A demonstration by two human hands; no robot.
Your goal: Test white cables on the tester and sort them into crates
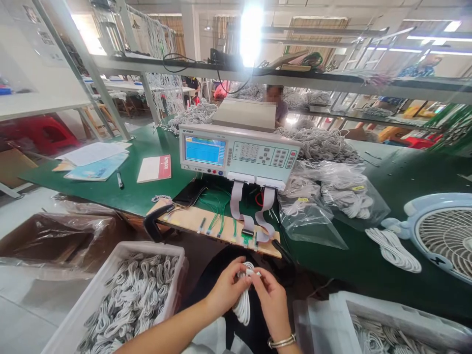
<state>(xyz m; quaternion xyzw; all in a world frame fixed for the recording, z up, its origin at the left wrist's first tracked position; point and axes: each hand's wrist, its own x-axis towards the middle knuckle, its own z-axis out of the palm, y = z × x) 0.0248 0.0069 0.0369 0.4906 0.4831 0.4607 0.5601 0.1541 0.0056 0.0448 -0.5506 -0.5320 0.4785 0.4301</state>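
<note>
My left hand (225, 286) and my right hand (272, 298) meet low in the middle of the head view, both gripping one coiled white cable (243, 306). The coil hangs between my palms and its connector ends (253, 271) sit pinched at my fingertips. Just beyond my hands lies a wooden test board (191, 220) with green wires and a small green connector block (246, 239). Grey ribbon cables (236, 201) run from it up to a beige cable tester (239, 154) with a blue screen.
A white bin (110, 275) of coiled white cables stands at my lower left, another bin (391, 314) at lower right. Clear bags of cables (332, 196) and a pale blue fan (442, 236) lie on the green table (140, 191). Papers lie far left. A person sits behind the tester.
</note>
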